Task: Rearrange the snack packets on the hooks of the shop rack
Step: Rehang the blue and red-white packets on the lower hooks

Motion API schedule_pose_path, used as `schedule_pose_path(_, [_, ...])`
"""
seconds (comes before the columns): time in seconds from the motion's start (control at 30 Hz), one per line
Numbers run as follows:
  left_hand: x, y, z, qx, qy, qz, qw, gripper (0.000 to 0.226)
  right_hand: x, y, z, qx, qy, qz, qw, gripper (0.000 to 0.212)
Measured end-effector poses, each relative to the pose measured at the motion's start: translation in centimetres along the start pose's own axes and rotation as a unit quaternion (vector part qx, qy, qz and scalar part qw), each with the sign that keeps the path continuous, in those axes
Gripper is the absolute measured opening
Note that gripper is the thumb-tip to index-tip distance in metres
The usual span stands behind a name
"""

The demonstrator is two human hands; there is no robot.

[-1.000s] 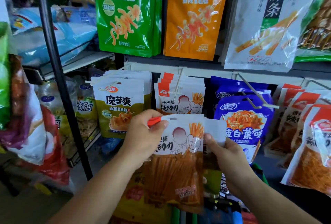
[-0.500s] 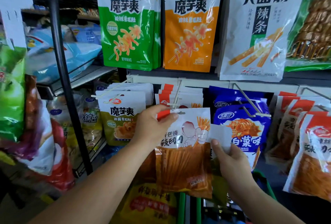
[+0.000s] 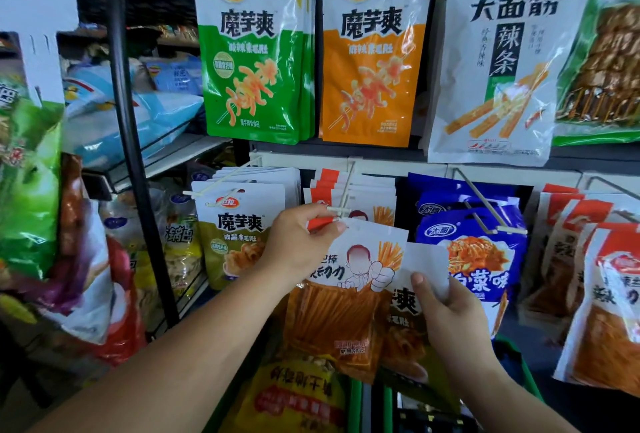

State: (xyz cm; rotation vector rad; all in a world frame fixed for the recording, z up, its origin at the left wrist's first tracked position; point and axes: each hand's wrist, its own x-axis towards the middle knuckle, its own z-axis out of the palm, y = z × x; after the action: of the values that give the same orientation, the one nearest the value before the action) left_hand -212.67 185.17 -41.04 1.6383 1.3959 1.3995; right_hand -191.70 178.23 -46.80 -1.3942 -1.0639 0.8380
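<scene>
A shop rack (image 3: 346,169) is displaying hanging green (image 3: 252,61), orange (image 3: 372,65) and blue (image 3: 474,242) packets. The left hand (image 3: 298,242) is pinching an orange-stick snack packet (image 3: 346,294) beside a crowded white hook (image 3: 341,210) (packets already filling it); the right hand (image 3: 446,308) is pinching another packet (image 3: 408,308) behind

The left hand (image 3: 304,242) covers the top left corner of the orange stick packet (image 3: 346,297), so its hanging hole cannot be seen, nor whether it is on the hook (image 3: 341,210). That packet hides most of a second packet (image 3: 412,328) behind it, pinched by the right hand (image 3: 450,308), and the stack of matching packets (image 3: 353,193) on the hook. The picture's right edge cuts off the green packet (image 3: 606,61) and the red-topped packets (image 3: 609,301). The bottom edge cuts off the yellow bag (image 3: 294,398). Small print on every packet is too blurred to read.
</scene>
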Motion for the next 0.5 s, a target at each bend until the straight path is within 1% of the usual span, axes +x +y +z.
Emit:
schedule_pose_path(0.07, [-0.7, 0.1, -0.1, -0.001, -0.007, 0.008, 1.0, 0.016, 0.1, -0.5, -0.7, 0.011, -0.003, -0.002, 1.0, 0.009])
schedule_pose_path(0.13, [-1.5, 0.0, -0.6, -0.006, 0.001, 0.025, 1.0, 0.009, 0.2, -0.9, -1.6, 0.002, 0.002, -0.02, 1.0, 0.01])
schedule_pose_path(0.2, [-1.9, 0.2, -1.0, -0.022, 0.014, 0.038, 0.999, 0.007, 0.1, -1.1, -2.4, -0.036, 0.002, -0.042, 0.998, 0.016])
schedule_pose_path(0.3, [-1.8, 1.1, -1.3, -0.001, 0.02, 0.052, 0.998, 0.007, -0.7, -1.7, -3.4, -0.127, 0.007, -0.081, 0.989, 0.011])
schedule_pose_path(0.4, [-1.6, 1.5, -1.6, 0.026, 0.011, 0.063, 0.998, 0.011, -1.4, -2.3, -4.5, -0.243, 0.03, -0.109, 0.963, 0.039])
schedule_pose_path(0.43, [-1.8, 1.6, -1.6, 0.031, 0.012, 0.065, 0.997, 0.014, -1.8, -2.8, -4.8, -0.262, 0.038, -0.113, 0.958, 0.043])
schedule_pose_path(0.5, [-2.1, 1.9, -1.7, 0.042, 0.027, 0.07, 0.996, 0.015, -2.5, -3.6, -5.4, -0.269, 0.038, -0.115, 0.955, 0.045])
